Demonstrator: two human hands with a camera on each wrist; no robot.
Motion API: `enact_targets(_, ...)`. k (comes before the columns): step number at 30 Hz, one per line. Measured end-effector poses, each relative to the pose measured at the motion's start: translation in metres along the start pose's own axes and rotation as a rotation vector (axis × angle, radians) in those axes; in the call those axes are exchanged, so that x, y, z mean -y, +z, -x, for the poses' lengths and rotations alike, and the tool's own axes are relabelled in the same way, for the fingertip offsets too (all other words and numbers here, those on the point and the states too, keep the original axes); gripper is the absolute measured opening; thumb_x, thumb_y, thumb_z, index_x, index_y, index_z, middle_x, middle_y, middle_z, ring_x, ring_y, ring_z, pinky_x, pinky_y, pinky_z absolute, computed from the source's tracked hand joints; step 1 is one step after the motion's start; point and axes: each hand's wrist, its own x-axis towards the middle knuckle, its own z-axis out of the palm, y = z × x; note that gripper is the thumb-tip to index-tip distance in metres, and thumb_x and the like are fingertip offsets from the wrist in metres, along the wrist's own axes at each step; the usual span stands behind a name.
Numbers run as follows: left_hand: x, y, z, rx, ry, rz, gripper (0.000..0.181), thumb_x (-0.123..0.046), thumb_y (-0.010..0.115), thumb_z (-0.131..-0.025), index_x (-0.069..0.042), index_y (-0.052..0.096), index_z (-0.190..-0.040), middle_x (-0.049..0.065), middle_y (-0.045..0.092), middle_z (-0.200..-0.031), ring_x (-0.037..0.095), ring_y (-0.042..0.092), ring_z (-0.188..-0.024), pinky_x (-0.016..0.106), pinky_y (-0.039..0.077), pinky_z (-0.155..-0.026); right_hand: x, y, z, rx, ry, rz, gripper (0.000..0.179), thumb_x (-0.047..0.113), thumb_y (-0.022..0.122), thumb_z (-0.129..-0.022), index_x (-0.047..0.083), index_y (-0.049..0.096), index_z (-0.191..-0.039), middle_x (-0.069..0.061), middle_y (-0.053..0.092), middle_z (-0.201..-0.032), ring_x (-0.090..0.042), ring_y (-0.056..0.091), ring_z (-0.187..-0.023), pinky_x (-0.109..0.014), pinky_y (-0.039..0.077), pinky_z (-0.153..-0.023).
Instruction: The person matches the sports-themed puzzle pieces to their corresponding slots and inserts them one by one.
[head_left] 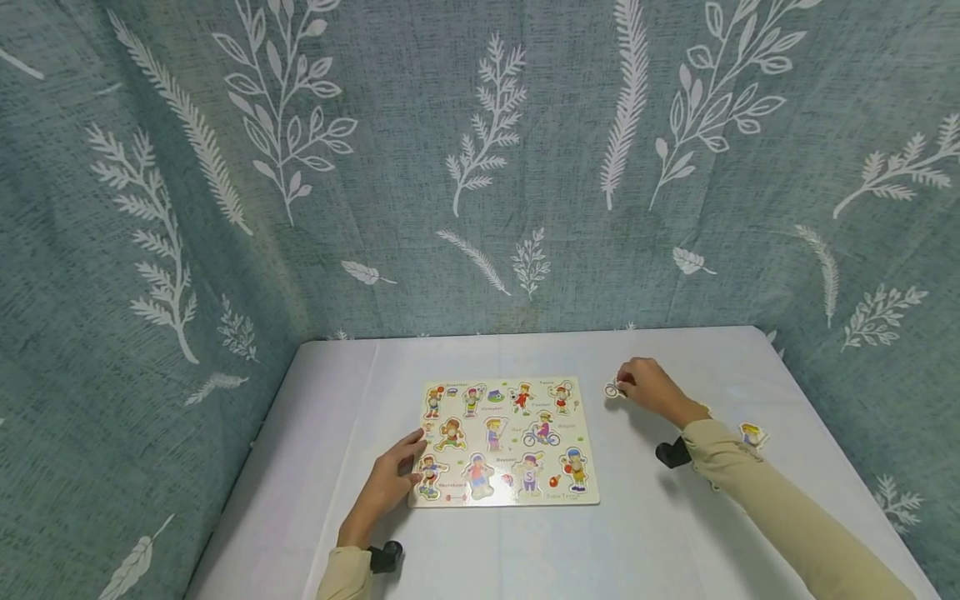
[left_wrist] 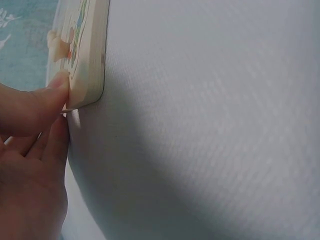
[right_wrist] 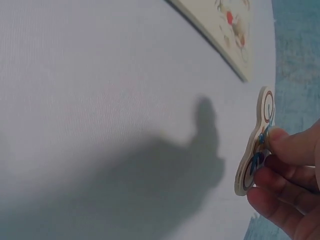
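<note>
A wooden peg puzzle board (head_left: pixel 517 493) printed with sports figures lies on the white table. At its left edge is my left hand (head_left: pixel 388 477), thumb on top and fingers against the side, pinching the board's corner (left_wrist: pixel 89 85) in the left wrist view. My right hand (head_left: pixel 651 388) is raised off the board's far right corner. Between its thumb and fingers it pinches a bicycle-shaped puzzle piece (right_wrist: pixel 252 150), tilted on edge above the table, with a wheel showing at each end. The fingers hide part of the piece's middle.
Another puzzle piece (head_left: pixel 752 434) lies on the right of the table, with others partly hidden under the right forearm (head_left: pixel 757 475). Leaf-patterned fabric (head_left: pixel 405 275) hangs behind the table (head_left: pixel 285 500) and at both sides.
</note>
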Motion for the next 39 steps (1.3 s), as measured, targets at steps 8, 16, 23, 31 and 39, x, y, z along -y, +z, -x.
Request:
enact_targets(8,0.002,0.002,0.001,-0.001,0.003,-0.014,0.058,0.016,0.065,-0.075,0.002,0.054,-0.13,0.009,0.04,-0.147,0.034,0.036,-0.134,0.043,0.037,-0.106,0.013,0.004,0.003,0.005,-0.042,-0.035,0.004,-0.001,0.068,-0.081,-0.002,0.068,-0.078,-0.006,0.06,-0.072,-0.017,0.054,-0.065,-0.033,0.048,-0.057)
enact_targets(16,0.0,0.001,0.002,-0.004,0.006,-0.015,0.058,0.015,0.066,-0.075,0.002,0.055,-0.13,0.009,0.04,-0.147,0.034,0.036,-0.133,0.045,0.035,-0.108,0.022,0.01,0.001,-0.003,-0.068,-0.056,0.003,-0.001,0.068,-0.081,0.0,0.069,-0.078,-0.004,0.06,-0.072,-0.016,0.055,-0.065,-0.032,0.05,-0.057)
enact_targets(23,0.0,0.001,0.0,-0.008,0.014,-0.015,0.057,0.015,0.066,-0.075,0.002,0.055,-0.129,0.009,0.04,-0.147,0.034,0.036,-0.134,0.044,0.035,-0.108,0.034,0.018,0.0,0.018,-0.088,-0.09,0.004,0.0,0.069,-0.081,0.002,0.069,-0.078,-0.001,0.058,-0.071,-0.012,0.051,-0.064,-0.029,0.048,-0.056)
enact_targets(31,0.0,0.001,0.002,-0.012,0.006,-0.012,0.058,0.016,0.065,-0.074,0.002,0.054,-0.13,0.009,0.04,-0.147,0.035,0.035,-0.134,0.047,0.034,-0.108,0.052,0.031,0.0,0.086,-0.1,-0.093,0.005,0.003,0.068,-0.084,0.006,0.067,-0.08,0.001,0.056,-0.074,-0.011,0.047,-0.065,-0.028,0.044,-0.057)
enact_targets(39,-0.002,-0.001,0.004,-0.014,0.031,-0.011,0.057,0.016,0.065,-0.075,0.005,0.053,-0.13,0.013,0.039,-0.147,0.037,0.034,-0.134,0.048,0.034,-0.108,0.07,0.043,-0.003,0.103,-0.152,-0.111,0.004,0.004,0.066,-0.086,0.005,0.067,-0.082,0.001,0.057,-0.075,-0.01,0.047,-0.065,-0.027,0.043,-0.056)
